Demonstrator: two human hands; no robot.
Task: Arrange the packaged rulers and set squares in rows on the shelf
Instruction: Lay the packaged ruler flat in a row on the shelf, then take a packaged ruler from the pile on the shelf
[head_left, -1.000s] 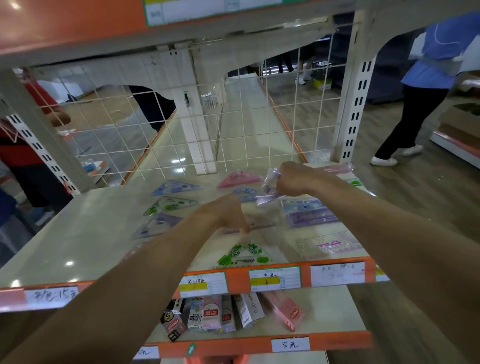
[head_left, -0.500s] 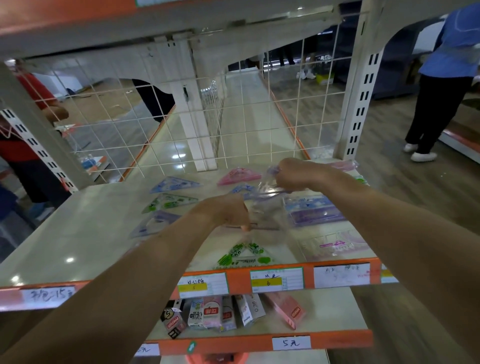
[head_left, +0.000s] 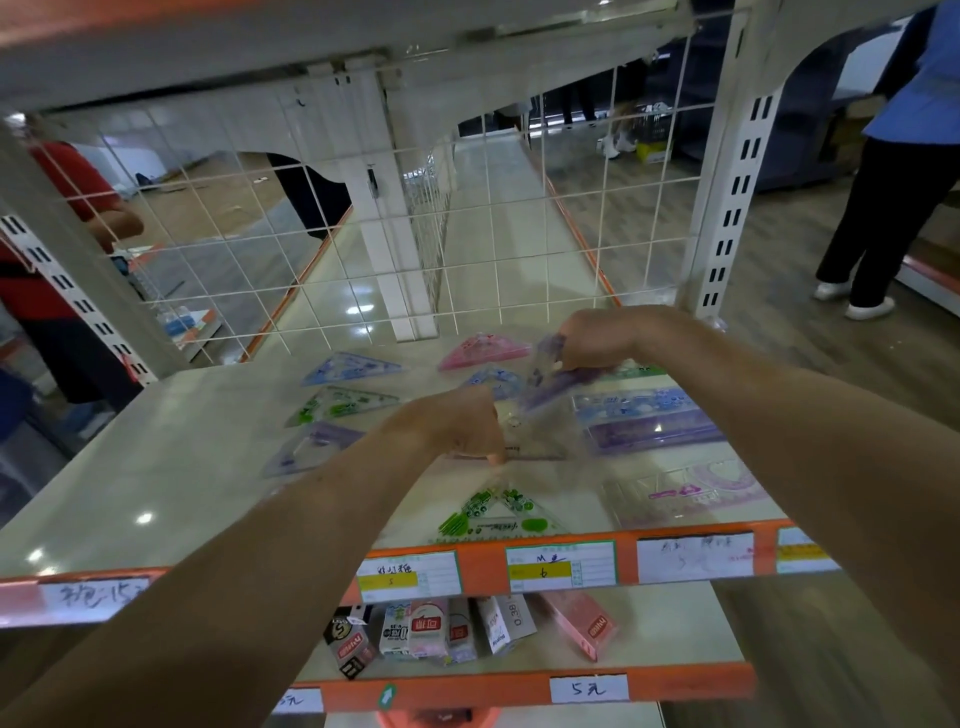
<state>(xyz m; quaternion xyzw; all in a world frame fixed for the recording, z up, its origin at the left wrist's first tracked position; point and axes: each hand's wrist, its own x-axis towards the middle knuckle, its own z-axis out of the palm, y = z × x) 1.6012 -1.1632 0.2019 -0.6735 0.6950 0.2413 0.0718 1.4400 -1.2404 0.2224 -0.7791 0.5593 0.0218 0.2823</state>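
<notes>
The right hand (head_left: 597, 335) has tilted its crinkly clear packet (head_left: 545, 379) downward since before, fingers pinched on its top end. The left hand (head_left: 457, 421) curls closed, fingertips pressing the packet's lower edge onto the glossy shelf (head_left: 156, 483), between 2 columns of triangular set squares (head_left: 343, 402) and flat rulers (head_left: 644, 421).

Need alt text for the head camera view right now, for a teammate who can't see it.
Both hands hold one clear packaged set square above the shelf: the right hand pinches its raised far end, the left hand presses its near edge down. Coloured set squares lie in rows on the left, packaged rulers on the right, price labels along the orange front edge.
</notes>
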